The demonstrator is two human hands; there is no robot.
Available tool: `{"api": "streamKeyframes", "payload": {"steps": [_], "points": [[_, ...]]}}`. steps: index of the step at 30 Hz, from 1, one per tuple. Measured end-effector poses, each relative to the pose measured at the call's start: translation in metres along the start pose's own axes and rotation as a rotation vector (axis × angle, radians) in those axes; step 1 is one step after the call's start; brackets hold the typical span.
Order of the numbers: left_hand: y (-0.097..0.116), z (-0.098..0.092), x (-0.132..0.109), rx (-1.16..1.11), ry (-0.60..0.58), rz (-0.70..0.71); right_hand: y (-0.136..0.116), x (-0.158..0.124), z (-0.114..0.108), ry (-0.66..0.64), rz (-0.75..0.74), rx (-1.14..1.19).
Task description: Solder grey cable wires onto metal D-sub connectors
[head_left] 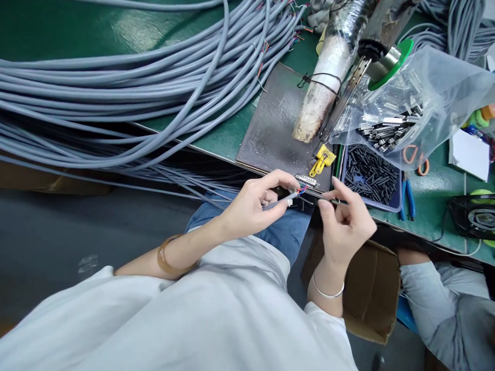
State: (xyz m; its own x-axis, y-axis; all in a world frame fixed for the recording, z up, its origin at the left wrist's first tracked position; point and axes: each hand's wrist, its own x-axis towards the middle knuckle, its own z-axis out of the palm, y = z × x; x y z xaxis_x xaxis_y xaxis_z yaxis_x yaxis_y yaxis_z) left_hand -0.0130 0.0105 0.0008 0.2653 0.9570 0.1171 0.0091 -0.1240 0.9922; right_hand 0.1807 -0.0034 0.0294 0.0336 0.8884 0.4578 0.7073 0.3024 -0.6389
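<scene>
Your loose white shirt [209, 315] lies nearest, and beyond it the stripped end of a round grey cable [293, 195] hangs just over the bench edge, its thin red and blue wires [302, 190] close to a silver multi-pin connector [305, 181]; I cannot tell whether they are joined. Your left hand [255, 199] pinches that cable between thumb and index finger, while your right hand [346, 220] has thumb and index finger closed on a slim dark rod-shaped piece [335, 201], largely hidden. Under the connector is a dark flat plate [270, 121], with a yellow plastic clip [323, 160] just behind. Over that plate slant a film-wrapped whitish tube [321, 98] and a dark soldering iron [342, 105], blocking part of it. To your right sit a blue tray [380, 205] of small black pieces, a clear plastic bag [448, 90] of metal parts overhanging it, and blue-handled cutters [411, 199]. Thick grey cable loops [132, 87] crowd your left; farther right, a co-worker's pale sleeve [431, 297] is near a brown cardboard box [368, 289].
</scene>
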Motion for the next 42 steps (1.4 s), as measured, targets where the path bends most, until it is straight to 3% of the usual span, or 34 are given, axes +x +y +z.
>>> {"api": "streamKeyframes", "payload": {"steps": [2, 5, 11, 15, 19, 28, 34, 38, 42], "points": [[0.003, -0.001, 0.0, 0.032, -0.059, 0.093, 0.0, 0.006, -0.005, -0.005, 0.065, 0.0], [0.005, -0.001, 0.001, 0.085, -0.066, 0.247, 0.0, 0.014, -0.008, -0.128, 0.126, 0.043], [0.0, 0.007, 0.002, 0.162, 0.129, 0.378, 0.001, 0.015, 0.004, -0.204, 0.275, 0.319], [0.002, 0.011, 0.002, 0.206, 0.222, 0.368, 0.002, 0.011, 0.017, -0.193, 0.331, 0.5], [0.006, 0.014, 0.005, 0.146, 0.249, 0.247, 0.0, 0.008, 0.026, -0.102, 0.34, 0.521], [-0.004, 0.018, 0.018, 0.003, 0.263, 0.052, -0.001, 0.007, 0.026, 0.002, 0.162, 0.143], [-0.004, 0.011, 0.025, 0.098, 0.311, 0.106, -0.002, 0.01, 0.006, 0.103, 0.12, 0.402], [-0.002, 0.008, 0.028, 0.167, 0.265, 0.154, -0.001, 0.013, 0.002, 0.102, 0.054, 0.198], [-0.001, 0.009, 0.031, 0.185, 0.238, 0.191, 0.001, 0.017, 0.013, 0.008, -0.1, 0.077]]}}
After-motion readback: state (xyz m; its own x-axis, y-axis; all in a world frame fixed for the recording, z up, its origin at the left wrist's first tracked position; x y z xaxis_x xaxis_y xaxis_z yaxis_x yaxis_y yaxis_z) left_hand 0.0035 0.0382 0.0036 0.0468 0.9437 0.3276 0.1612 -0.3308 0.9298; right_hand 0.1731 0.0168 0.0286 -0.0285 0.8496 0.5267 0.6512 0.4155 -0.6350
